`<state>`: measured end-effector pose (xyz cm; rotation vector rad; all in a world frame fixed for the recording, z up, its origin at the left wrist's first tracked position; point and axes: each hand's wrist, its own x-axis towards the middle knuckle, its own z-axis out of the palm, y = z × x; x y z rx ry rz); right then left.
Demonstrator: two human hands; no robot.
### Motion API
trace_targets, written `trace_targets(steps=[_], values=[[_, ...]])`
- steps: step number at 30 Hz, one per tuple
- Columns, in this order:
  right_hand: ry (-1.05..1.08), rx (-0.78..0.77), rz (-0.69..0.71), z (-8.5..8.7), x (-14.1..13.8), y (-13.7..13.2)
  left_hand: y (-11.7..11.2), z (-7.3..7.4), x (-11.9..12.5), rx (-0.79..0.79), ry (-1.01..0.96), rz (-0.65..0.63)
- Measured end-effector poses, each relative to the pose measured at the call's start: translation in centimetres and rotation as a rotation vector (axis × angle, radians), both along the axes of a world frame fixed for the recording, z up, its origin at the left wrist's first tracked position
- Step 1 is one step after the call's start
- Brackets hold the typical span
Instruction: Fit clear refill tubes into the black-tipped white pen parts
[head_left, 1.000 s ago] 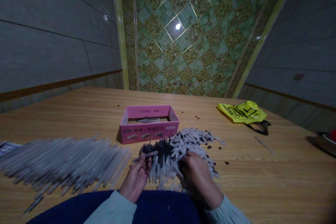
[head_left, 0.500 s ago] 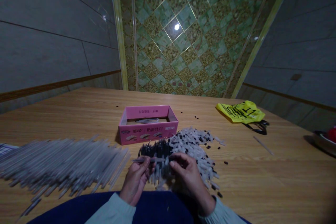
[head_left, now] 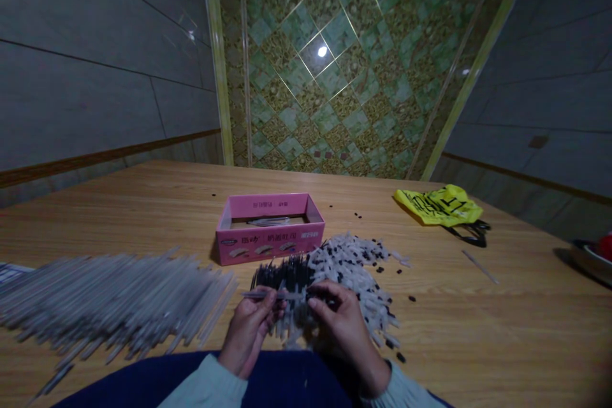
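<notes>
Between thumb and fingers, my left hand (head_left: 249, 326) pinches a thin translucent tube (head_left: 292, 296), like a pen barrel, lying roughly level and pointing right. My right hand (head_left: 343, 313) is closed at the tube's right end, fingertips pinched around a small piece too tiny to name. Beneath and behind the hands lies a heap of thin dark-tipped sticks (head_left: 282, 271), like pen refills. Beside it, to the right, spreads a pile of small whitish translucent pieces (head_left: 354, 274) mixed with little black plugs. A wide pile of long clear tubes (head_left: 115, 296) is at the left.
A pink open box (head_left: 270, 248) with a few tubes inside stands behind the hands. On the right are a yellow bag (head_left: 440, 205) with black print, a single tube (head_left: 479, 266) and a bowl (head_left: 591, 261) with something red. Loose black plugs are scattered over the wooden table (head_left: 478, 331).
Both hands stay almost in place. The fingers shift slightly at the tube's right end, and a dark bit shows more under the right fingertips.
</notes>
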<state>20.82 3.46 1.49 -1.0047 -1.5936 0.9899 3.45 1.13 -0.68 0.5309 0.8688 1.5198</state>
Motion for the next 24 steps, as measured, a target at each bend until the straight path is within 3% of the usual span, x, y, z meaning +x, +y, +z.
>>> trace_targets(steps=[10, 17, 24], values=[[-0.064, 0.037, -0.02, -0.5, -0.1, -0.1, 0.0, -0.1, -0.1, 0.003, 0.071, -0.014], [-0.157, 0.146, -0.076, -0.7, 0.0, -0.1, -0.2, 0.3, 0.2, 0.032, 0.131, -0.025], [-0.297, 0.106, -0.076, -1.3, -0.1, -0.1, -0.4, 0.4, 0.4, 0.059, 0.163, -0.008]])
